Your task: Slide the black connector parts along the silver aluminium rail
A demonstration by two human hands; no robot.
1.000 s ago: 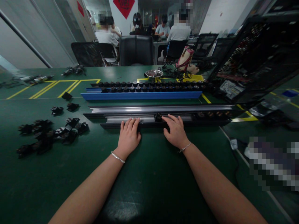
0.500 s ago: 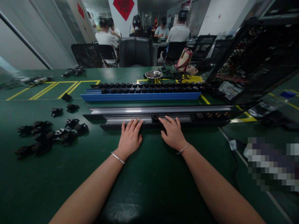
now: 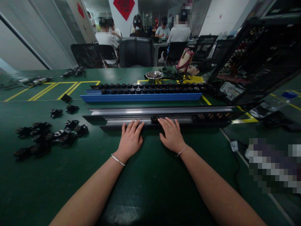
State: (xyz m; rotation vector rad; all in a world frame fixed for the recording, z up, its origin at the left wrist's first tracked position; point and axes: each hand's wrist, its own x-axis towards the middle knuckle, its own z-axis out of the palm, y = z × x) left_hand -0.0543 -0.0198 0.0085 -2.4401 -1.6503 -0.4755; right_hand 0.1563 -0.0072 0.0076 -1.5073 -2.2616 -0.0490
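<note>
A long black metal channel (image 3: 110,128) with a bright inner face lies crosswise in front of me. My left hand (image 3: 130,139) rests with spread fingers on its near edge. Inside the channel sits a small black socket-like module (image 3: 154,119), to the right of my left fingertips. The fingertips of my right hand (image 3: 172,135) are at that module's right side; the hand is open and palm down. Farther right, several similar modules (image 3: 210,116) sit in the same channel. Directly behind lies a second channel (image 3: 131,111) with a shiny grey inside.
Loose black modules (image 3: 42,135) are heaped at the left. Beyond the channels are a blue rail (image 3: 141,98) and rows of modules (image 3: 124,90). A metal bowl (image 3: 154,75) and yellow tray (image 3: 191,79) stand farther back. A dark rack (image 3: 256,59) rises at right. People sit behind.
My right hand has slid slightly left, and the small black module by its fingertips has shifted left a little too. My left hand stays nearly in place.
</note>
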